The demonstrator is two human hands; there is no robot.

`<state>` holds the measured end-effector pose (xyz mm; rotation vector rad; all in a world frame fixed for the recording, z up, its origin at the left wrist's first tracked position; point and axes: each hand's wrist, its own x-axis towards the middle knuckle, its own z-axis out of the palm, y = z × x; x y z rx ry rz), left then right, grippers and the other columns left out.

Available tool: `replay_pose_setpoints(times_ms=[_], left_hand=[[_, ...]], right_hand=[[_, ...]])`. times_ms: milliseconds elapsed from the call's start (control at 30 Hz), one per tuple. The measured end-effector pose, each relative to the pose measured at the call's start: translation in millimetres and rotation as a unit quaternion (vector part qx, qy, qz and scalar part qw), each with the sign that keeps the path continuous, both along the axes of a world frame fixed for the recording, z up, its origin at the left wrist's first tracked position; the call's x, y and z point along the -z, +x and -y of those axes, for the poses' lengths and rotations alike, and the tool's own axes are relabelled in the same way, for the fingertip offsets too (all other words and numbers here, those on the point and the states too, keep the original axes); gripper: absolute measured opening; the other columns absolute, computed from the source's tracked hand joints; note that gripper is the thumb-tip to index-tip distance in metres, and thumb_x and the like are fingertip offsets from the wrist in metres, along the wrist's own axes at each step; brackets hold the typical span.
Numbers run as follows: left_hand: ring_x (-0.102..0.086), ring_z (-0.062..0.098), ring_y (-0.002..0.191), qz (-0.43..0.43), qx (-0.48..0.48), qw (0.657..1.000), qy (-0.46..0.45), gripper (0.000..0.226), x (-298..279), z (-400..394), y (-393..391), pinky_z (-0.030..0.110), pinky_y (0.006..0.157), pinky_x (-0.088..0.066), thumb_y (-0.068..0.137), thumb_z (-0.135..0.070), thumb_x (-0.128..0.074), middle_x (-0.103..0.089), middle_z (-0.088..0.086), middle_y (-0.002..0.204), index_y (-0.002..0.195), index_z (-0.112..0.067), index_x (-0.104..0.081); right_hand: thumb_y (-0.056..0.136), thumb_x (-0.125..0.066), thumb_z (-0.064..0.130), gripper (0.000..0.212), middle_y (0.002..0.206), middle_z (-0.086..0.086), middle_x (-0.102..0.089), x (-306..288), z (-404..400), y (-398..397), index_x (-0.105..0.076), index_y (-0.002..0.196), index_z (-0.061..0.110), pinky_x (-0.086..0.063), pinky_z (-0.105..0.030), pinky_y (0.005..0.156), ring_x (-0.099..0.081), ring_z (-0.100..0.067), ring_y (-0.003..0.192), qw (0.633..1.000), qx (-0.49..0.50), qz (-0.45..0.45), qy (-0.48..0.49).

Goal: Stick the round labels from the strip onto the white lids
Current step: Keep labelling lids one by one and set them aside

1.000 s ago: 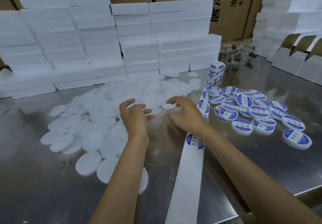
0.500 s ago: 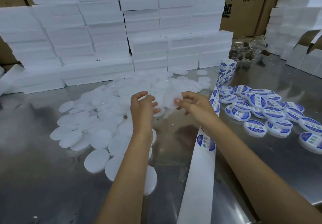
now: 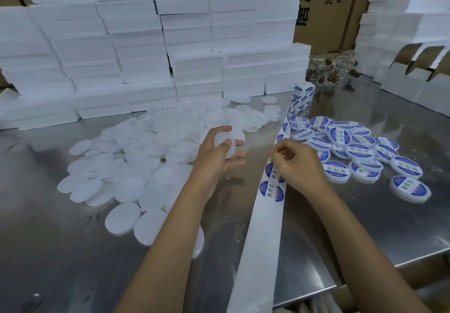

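My left hand (image 3: 216,152) grips one plain white lid (image 3: 227,146) above the steel table, thumb across its face. A heap of bare white lids (image 3: 136,164) spreads over the table to its left. The white label strip (image 3: 264,230) runs from the roll (image 3: 303,92) at the back down past the table's front edge. Round blue-and-white labels (image 3: 272,191) sit on it. My right hand (image 3: 297,164) rests over the strip with curled fingers pinching at a label there. To the right lies a pile of labelled lids (image 3: 353,147).
Stacks of white foam boxes (image 3: 146,52) wall the back of the steel table (image 3: 365,227). Cardboard cartons stand behind them. Clear jars (image 3: 333,69) sit at the back right, folded white boxes (image 3: 418,79) at the far right. The table's front edge runs at lower right.
Both hands were at the lid heap. The left hand has lifted one lid clear, and the right hand has moved right and down onto the label strip.
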<state>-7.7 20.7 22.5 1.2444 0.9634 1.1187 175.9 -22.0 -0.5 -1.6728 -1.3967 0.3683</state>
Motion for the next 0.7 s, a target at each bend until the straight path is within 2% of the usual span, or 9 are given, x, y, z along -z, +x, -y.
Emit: replay_pose_setpoints(times_ms=[67, 167, 300, 467, 600, 700], left_hand=[[-0.074, 0.028, 0.090, -0.004, 0.002, 1.000, -0.008, 0.026, 1, 1, 1, 0.041, 0.078, -0.063, 0.107, -0.007, -0.044, -0.071, 0.016, 0.111, 0.128, -0.017, -0.055], [-0.074, 0.025, 0.087, -0.009, 0.003, 1.000, -0.020, 0.026, 1, 1, 4, 0.040, 0.079, -0.063, 0.104, -0.006, -0.050, -0.072, 0.013, 0.108, 0.127, -0.018, -0.055], [-0.075, 0.014, 0.080, -0.011, 0.025, 0.999, -0.030, 0.028, 3, -1, 4, 0.032, 0.073, -0.062, 0.102, -0.006, -0.053, -0.072, 0.008, 0.106, 0.127, -0.019, -0.054], [-0.074, 0.018, 0.094, -0.038, 0.055, 0.997, -0.028, 0.031, 8, -4, 8, 0.032, 0.078, -0.063, 0.102, -0.011, -0.054, -0.072, 0.006, 0.108, 0.131, -0.021, -0.052], [-0.076, 0.010, 0.079, -0.032, 0.058, 0.997, -0.031, 0.029, 11, -5, 10, 0.024, 0.063, -0.059, 0.102, -0.009, -0.052, -0.077, -0.005, 0.086, 0.130, -0.021, -0.052], [-0.076, 0.008, 0.076, -0.043, 0.058, 0.997, -0.031, 0.030, 11, -6, 10, 0.024, 0.061, -0.058, 0.103, -0.011, -0.052, -0.073, -0.002, 0.094, 0.132, -0.021, -0.050]], right_hand=[[0.086, -0.066, 0.023, 0.007, 0.085, 0.015, -0.066, 5, 6, 2, -0.070, 0.089, 0.027, -0.046, -0.024, 0.072, -0.060, -0.006, 0.084, 0.996, -0.044, 0.063, -0.045], [0.083, -0.071, 0.030, 0.017, 0.100, 0.015, -0.064, 9, 10, -6, -0.070, 0.100, 0.028, -0.041, -0.029, 0.093, -0.053, -0.006, 0.098, 0.982, -0.119, 0.133, -0.060], [0.084, -0.072, 0.044, 0.030, 0.111, 0.023, -0.060, 10, 13, -12, -0.066, 0.111, 0.033, -0.034, -0.034, 0.104, -0.050, 0.001, 0.105, 0.974, -0.153, 0.161, -0.052], [0.084, -0.074, 0.046, 0.029, 0.110, 0.029, -0.057, 13, 11, -13, -0.065, 0.110, 0.035, -0.029, -0.033, 0.104, -0.048, 0.007, 0.107, 0.975, -0.154, 0.152, -0.050], [0.084, -0.073, 0.046, 0.020, 0.109, 0.025, -0.062, 16, 7, -15, -0.064, 0.101, 0.040, -0.026, -0.030, 0.095, -0.047, 0.007, 0.103, 0.979, -0.135, 0.143, -0.055], [0.084, -0.074, 0.044, 0.017, 0.105, 0.023, -0.062, 18, 6, -17, -0.061, 0.095, 0.043, -0.026, -0.030, 0.094, -0.045, 0.005, 0.100, 0.982, -0.124, 0.129, -0.059]])
